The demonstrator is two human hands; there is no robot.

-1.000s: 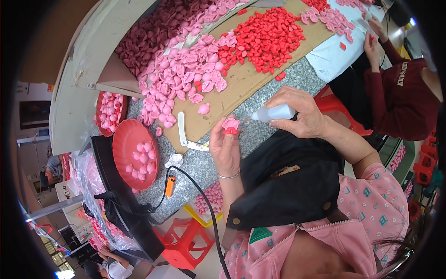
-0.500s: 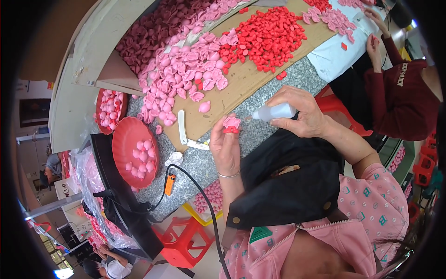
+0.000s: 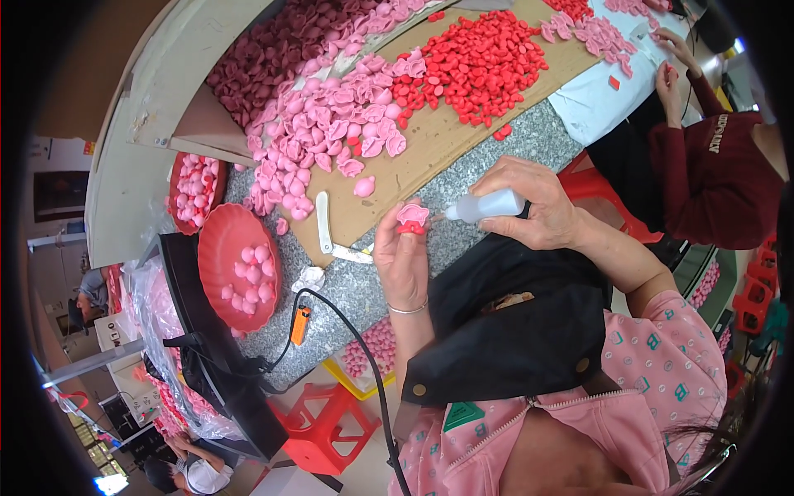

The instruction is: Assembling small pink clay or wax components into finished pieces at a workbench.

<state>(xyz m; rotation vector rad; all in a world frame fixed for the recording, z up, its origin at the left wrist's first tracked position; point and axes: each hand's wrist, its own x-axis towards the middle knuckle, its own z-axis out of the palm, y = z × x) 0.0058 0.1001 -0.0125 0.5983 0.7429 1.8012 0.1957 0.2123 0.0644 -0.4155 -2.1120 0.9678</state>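
Observation:
Between the fingertips of my left hand (image 3: 402,269) is a small pink shell-shaped plastic piece (image 3: 413,214) with a red part (image 3: 411,228) against its lower side. My right hand (image 3: 542,202) is wrapped round a translucent white squeeze bottle (image 3: 490,205), tilted with its thin nozzle toward the left. The nozzle tip is close beside the pink piece; whether it touches cannot be made out. Beyond my hands lie a heap of pink shell and ball pieces (image 3: 327,132) and a heap of red pieces (image 3: 475,70) on cardboard (image 3: 451,136).
A folding knife (image 3: 323,221) lies left of my hands. Further left stand a red scalloped bowl (image 3: 217,285) with pink balls, an orange lighter (image 3: 301,325) and a black cable (image 3: 357,335). A co-worker in dark red (image 3: 715,174) works at the right. Below the counter is a red stool (image 3: 322,434).
The bottle has moved slightly left and down, bringing its nozzle closer to the pink piece. My left hand keeps its grip almost in the same place.

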